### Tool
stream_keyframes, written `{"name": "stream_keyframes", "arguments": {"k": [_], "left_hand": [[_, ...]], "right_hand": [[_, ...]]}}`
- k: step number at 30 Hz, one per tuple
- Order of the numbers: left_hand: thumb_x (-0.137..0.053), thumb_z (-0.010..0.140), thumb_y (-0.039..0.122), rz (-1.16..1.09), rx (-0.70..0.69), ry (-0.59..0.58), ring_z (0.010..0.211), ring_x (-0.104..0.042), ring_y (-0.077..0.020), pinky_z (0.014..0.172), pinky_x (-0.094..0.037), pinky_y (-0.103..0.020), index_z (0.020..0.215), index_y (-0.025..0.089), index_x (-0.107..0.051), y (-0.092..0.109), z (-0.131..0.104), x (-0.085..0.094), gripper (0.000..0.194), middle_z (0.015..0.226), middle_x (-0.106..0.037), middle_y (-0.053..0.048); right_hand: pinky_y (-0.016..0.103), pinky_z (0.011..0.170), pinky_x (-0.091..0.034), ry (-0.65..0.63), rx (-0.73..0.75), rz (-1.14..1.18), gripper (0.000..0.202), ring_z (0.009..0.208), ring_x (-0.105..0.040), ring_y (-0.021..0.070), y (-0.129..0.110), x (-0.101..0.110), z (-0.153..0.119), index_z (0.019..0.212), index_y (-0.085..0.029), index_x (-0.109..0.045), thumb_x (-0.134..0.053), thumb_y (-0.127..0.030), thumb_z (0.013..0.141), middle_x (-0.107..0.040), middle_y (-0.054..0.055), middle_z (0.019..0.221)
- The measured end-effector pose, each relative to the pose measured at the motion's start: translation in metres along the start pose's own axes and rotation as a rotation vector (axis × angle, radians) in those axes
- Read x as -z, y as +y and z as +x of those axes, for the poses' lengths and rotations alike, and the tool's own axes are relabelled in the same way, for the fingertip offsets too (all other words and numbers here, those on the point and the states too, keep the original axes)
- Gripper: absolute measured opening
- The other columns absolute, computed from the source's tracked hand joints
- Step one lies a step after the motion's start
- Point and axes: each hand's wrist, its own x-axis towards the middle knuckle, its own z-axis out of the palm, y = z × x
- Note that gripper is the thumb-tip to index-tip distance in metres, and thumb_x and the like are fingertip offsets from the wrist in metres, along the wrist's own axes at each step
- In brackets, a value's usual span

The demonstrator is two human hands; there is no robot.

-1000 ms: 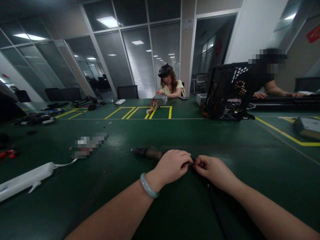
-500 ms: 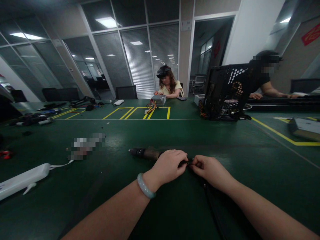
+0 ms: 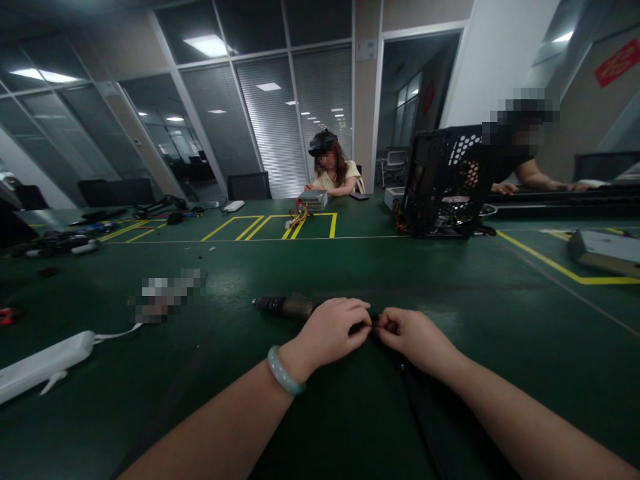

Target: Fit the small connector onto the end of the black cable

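Note:
A dark electric screwdriver (image 3: 287,307) lies across the green table in front of me, its metal tip pointing left. My left hand (image 3: 336,333), with a pale green bangle at the wrist, is closed around the rear part of its body. Close beside it, my right hand (image 3: 419,339) pinches the cable end at the back of the tool. My fingers hide the joint between cable and tool. From under the right hand, a black cable (image 3: 417,410) runs down towards the near edge.
A white power strip (image 3: 47,367) lies on the left with a pixelated item (image 3: 167,297) beyond it. Across the green table (image 3: 240,393) stand a black computer case (image 3: 435,183) and a grey power supply (image 3: 313,199) with coloured wires. Two people sit at the far side.
The whole view has shifted slightly, so things appear a little further left. Both hands keep their hold at the rear end of the screwdriver, with only slight finger movement.

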Motion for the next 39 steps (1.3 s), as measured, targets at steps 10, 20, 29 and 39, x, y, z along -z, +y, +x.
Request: {"name": "stream_keyframes", "arguments": {"k": [10,20,29,39], "left_hand": [[-0.058,0.090,0.034,0.013,0.115,0.011,0.088,-0.061,-0.0173,0.081,-0.046,-0.034,0.095,0.021,-0.061,0.0064,0.0048,-0.0033,0.014,0.094,-0.065,0.000],[-0.057,0.090,0.032,0.010,0.137,0.046,0.083,-0.059,-0.0172,0.077,-0.045,-0.034,0.088,0.021,-0.061,0.0094,0.0060,-0.0051,0.012,0.089,-0.064,0.001],[-0.055,0.092,0.031,-0.015,0.127,0.034,0.084,-0.059,-0.0170,0.077,-0.044,-0.033,0.093,0.023,-0.062,0.0081,0.0066,-0.0035,0.012,0.091,-0.065,0.001],[-0.054,0.091,0.032,0.022,0.168,0.034,0.081,-0.058,-0.0181,0.073,-0.044,-0.034,0.088,0.021,-0.061,0.0089,0.0077,-0.0062,0.014,0.088,-0.064,-0.001]], "right_hand": [[0.025,0.055,-0.037,0.006,-0.003,-0.030,0.015,0.063,-0.061,0.0151,0.0020,-0.0016,0.0011,0.080,-0.022,-0.064,-0.056,-0.034,0.084,-0.068,-0.001,0.071],[0.024,0.055,-0.036,0.025,-0.011,-0.026,0.016,0.063,-0.060,0.0148,0.0002,-0.0004,-0.0003,0.080,-0.022,-0.064,-0.057,-0.035,0.084,-0.068,-0.001,0.073],[0.023,0.053,-0.034,0.061,0.012,-0.031,0.013,0.062,-0.059,0.0134,0.0005,-0.0015,-0.0020,0.080,-0.022,-0.064,-0.058,-0.034,0.084,-0.067,-0.001,0.073],[0.023,0.054,-0.035,0.065,0.010,-0.048,0.012,0.064,-0.059,0.0133,0.0007,-0.0029,-0.0015,0.080,-0.022,-0.064,-0.059,-0.032,0.083,-0.067,-0.002,0.072]]}}
